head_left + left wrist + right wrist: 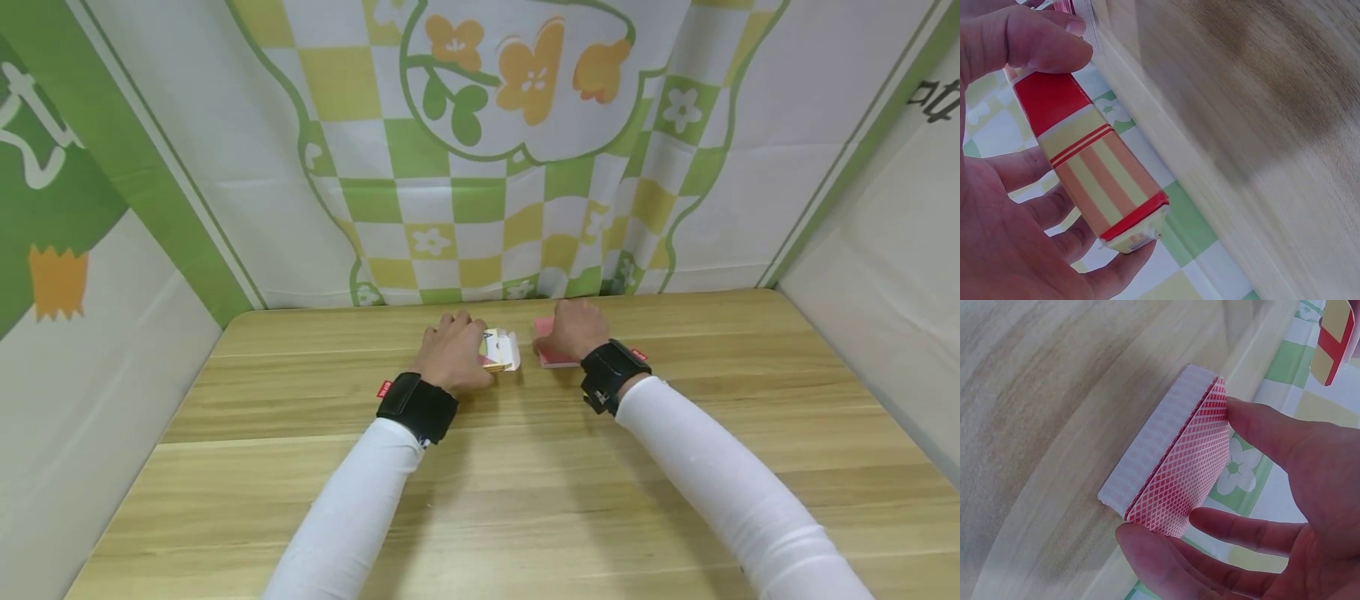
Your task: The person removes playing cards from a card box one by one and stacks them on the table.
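Observation:
In the head view my left hand [450,357] holds a playing-card box [495,348] near the table's far edge. Its white end flap stands open toward the right. The left wrist view shows the box's red-and-striped narrow side [1088,150], with my thumb at one end and the fingers along the far side. Just right of the box, my right hand [579,329] grips a deck of playing cards [1179,456] by its edges. The deck has red patterned backs and is squared up in one stack, close over or on the table; contact cannot be told.
Both hands work over a wood-grain table [510,500]. Behind its far edge hangs a green, yellow and white checkered cloth [480,225] with flowers. Pale fabric walls [885,250] flank the left and right sides.

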The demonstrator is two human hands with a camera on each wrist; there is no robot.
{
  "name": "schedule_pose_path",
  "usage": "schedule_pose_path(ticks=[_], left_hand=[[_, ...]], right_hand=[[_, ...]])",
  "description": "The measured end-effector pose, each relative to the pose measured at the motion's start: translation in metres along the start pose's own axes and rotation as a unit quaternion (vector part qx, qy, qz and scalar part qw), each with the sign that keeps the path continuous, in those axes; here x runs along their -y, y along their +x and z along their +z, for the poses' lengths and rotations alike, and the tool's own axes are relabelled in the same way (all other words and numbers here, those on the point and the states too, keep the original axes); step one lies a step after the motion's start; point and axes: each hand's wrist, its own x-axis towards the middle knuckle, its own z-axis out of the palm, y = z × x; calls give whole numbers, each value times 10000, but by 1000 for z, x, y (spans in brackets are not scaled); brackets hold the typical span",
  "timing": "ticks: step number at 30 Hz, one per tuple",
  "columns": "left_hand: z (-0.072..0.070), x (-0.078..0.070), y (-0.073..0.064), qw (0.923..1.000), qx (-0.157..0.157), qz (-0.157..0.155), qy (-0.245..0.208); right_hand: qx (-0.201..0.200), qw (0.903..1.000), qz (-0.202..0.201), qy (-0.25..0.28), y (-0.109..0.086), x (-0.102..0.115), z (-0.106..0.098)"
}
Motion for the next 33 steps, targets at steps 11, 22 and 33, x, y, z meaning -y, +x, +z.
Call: schedule_pose_path(ticks=[11, 22, 33], left_hand=[[0, 0, 0, 9999, 59, -56, -64], [0, 1, 0, 10000, 51, -27, 19], [2, 3, 1, 10000, 42, -37, -36]], right_hand=[[76, 9999, 70, 34, 3, -2, 3], [67, 9999, 97, 23, 3, -2, 5], [44, 10000, 13, -40, 3, -2, 6]])
